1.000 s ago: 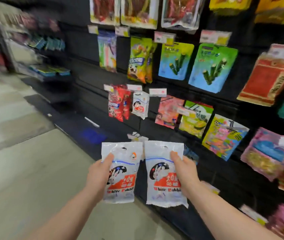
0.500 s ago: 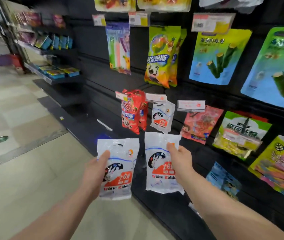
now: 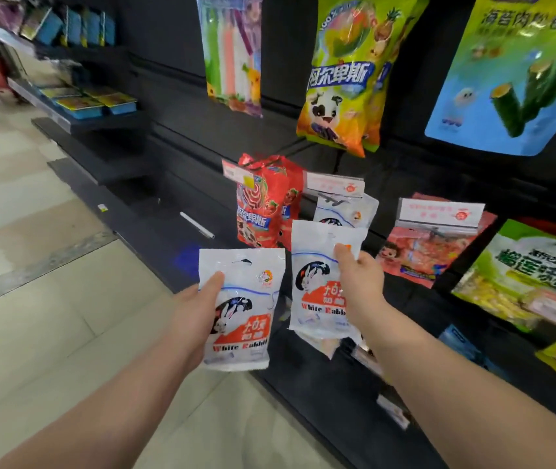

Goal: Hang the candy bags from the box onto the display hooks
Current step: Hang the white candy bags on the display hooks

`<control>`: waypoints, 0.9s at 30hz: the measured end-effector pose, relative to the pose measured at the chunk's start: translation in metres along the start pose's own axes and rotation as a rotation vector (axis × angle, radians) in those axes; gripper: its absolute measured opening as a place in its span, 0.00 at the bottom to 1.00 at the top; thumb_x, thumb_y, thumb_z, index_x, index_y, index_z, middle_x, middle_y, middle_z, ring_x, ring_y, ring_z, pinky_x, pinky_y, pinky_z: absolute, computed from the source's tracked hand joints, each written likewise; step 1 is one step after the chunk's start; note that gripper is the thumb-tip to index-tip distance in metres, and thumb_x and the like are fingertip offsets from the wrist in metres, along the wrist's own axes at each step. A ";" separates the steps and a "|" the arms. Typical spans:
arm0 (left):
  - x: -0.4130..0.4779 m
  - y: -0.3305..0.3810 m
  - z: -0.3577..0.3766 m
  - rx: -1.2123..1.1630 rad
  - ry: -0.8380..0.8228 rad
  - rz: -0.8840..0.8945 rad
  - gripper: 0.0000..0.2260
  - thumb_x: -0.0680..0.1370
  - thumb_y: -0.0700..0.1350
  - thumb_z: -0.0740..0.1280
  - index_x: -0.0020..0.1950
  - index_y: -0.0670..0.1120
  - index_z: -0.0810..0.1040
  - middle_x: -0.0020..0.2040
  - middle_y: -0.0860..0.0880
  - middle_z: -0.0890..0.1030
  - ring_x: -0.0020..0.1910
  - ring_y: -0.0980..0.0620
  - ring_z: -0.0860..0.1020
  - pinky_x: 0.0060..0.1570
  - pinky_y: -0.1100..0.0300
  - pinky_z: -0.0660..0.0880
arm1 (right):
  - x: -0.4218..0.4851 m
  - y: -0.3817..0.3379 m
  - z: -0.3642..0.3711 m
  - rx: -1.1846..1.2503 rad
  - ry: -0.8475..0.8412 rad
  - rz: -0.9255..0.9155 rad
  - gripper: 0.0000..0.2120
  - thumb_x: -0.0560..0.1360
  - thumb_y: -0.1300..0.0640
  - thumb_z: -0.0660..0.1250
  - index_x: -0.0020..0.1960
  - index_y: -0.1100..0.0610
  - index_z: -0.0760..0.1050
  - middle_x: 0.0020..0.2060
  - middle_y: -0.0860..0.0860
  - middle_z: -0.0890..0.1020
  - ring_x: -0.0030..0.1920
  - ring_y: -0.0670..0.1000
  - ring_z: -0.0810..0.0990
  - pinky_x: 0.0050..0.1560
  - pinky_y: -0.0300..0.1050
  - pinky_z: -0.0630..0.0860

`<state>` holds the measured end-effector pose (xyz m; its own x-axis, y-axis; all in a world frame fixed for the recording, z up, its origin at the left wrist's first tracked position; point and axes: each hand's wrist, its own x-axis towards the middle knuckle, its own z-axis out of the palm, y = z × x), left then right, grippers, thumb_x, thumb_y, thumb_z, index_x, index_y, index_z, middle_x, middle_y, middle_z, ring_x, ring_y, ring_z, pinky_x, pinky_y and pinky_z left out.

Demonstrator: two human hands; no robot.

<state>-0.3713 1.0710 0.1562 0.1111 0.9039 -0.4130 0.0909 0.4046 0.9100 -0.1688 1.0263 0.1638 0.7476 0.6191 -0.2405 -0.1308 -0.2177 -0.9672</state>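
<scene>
Left hand (image 3: 198,309) gripping one white candy bag (image 3: 252,286) upright by its left edge, thumb laid across the front, held low and apart from the dark display wall (image 3: 202,137). Right hand (image 3: 359,286) pinching a second white bag (image 3: 317,282) near its top right corner, raised higher than the left hand and just in front of a matching bag (image 3: 347,211) already hanging under a price tag (image 3: 334,185). Left of the right hand, hanging red bags (image 3: 266,204); right of it, a pink bag (image 3: 428,252).
</scene>
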 end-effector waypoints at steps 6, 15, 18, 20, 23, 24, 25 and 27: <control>0.062 0.009 0.013 0.006 -0.085 -0.011 0.14 0.79 0.51 0.65 0.46 0.42 0.82 0.38 0.41 0.86 0.38 0.41 0.84 0.46 0.48 0.81 | 0.039 0.003 0.024 0.061 0.112 -0.012 0.08 0.77 0.52 0.64 0.40 0.52 0.75 0.43 0.59 0.84 0.43 0.58 0.84 0.48 0.56 0.82; 0.138 0.023 0.015 0.035 -0.256 -0.007 0.11 0.79 0.51 0.65 0.44 0.45 0.80 0.31 0.47 0.85 0.28 0.50 0.83 0.32 0.59 0.76 | 0.075 0.002 0.063 0.062 0.325 -0.091 0.14 0.71 0.50 0.64 0.29 0.52 0.66 0.34 0.56 0.73 0.36 0.54 0.72 0.39 0.50 0.69; 0.150 0.026 0.018 0.062 -0.299 -0.014 0.10 0.79 0.51 0.65 0.44 0.46 0.80 0.31 0.48 0.85 0.32 0.48 0.83 0.35 0.56 0.77 | 0.079 0.004 0.066 0.111 0.404 -0.111 0.17 0.74 0.52 0.64 0.28 0.51 0.64 0.28 0.51 0.69 0.34 0.53 0.69 0.37 0.47 0.66; 0.154 0.027 0.020 0.069 -0.320 -0.034 0.10 0.79 0.52 0.65 0.44 0.47 0.80 0.33 0.47 0.85 0.35 0.46 0.83 0.37 0.54 0.78 | 0.081 0.005 0.064 0.143 0.452 -0.104 0.18 0.75 0.52 0.64 0.29 0.51 0.62 0.27 0.49 0.67 0.33 0.52 0.68 0.36 0.46 0.65; 0.157 0.027 0.023 0.072 -0.344 -0.064 0.09 0.79 0.51 0.66 0.44 0.47 0.80 0.35 0.46 0.85 0.36 0.46 0.83 0.37 0.53 0.79 | 0.082 0.004 0.060 0.101 0.487 -0.105 0.16 0.74 0.53 0.64 0.30 0.54 0.64 0.29 0.52 0.70 0.34 0.54 0.71 0.36 0.48 0.68; 0.157 0.027 0.024 0.076 -0.350 -0.067 0.09 0.79 0.51 0.66 0.44 0.47 0.80 0.36 0.46 0.84 0.36 0.46 0.83 0.36 0.54 0.79 | 0.083 0.003 0.059 0.079 0.488 -0.111 0.15 0.73 0.53 0.65 0.30 0.54 0.65 0.29 0.53 0.72 0.34 0.54 0.73 0.37 0.49 0.71; 0.158 0.027 0.025 0.083 -0.356 -0.070 0.09 0.79 0.51 0.66 0.44 0.47 0.80 0.37 0.45 0.84 0.36 0.46 0.83 0.37 0.54 0.79 | 0.084 0.002 0.059 0.057 0.484 -0.117 0.15 0.73 0.53 0.65 0.30 0.54 0.66 0.30 0.54 0.74 0.35 0.55 0.75 0.37 0.50 0.73; 0.158 0.027 0.026 0.091 -0.377 -0.070 0.10 0.79 0.51 0.66 0.44 0.47 0.80 0.40 0.44 0.85 0.39 0.44 0.83 0.42 0.50 0.80 | 0.086 0.001 0.061 0.026 0.473 -0.134 0.13 0.73 0.53 0.65 0.31 0.54 0.70 0.30 0.53 0.77 0.35 0.55 0.78 0.39 0.52 0.78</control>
<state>-0.3254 1.2211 0.1145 0.4558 0.7534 -0.4740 0.1966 0.4342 0.8791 -0.1438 1.1254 0.1369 0.9718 0.2290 -0.0560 -0.0248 -0.1372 -0.9902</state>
